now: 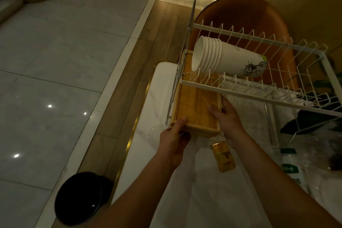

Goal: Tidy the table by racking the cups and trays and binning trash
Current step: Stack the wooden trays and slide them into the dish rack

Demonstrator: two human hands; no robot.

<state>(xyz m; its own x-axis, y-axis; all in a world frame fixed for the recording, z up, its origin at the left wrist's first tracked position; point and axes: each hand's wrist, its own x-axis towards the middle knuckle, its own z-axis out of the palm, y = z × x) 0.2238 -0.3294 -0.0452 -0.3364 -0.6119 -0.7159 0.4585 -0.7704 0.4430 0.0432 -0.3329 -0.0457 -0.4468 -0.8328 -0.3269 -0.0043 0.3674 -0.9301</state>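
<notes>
A wooden tray [196, 105] lies partly under the upper tier of a white wire rack [259, 96] at the left end of the table. My left hand [174, 139] grips the tray's near left corner. My right hand [226, 116] holds its near right side, fingers over the rim. A stack of white paper cups [222, 59] rests on its side on the rack's upper tier, mouths facing left.
A gold packet [224, 156] lies on the white marble table [162, 83] just behind the tray. A plastic bottle [290, 166] and clear plastic wrap sit at the right. A clear lid [154, 134] sits at the table's left edge. A black bin [81, 198] stands on the floor. An orange chair [244, 16] is behind the rack.
</notes>
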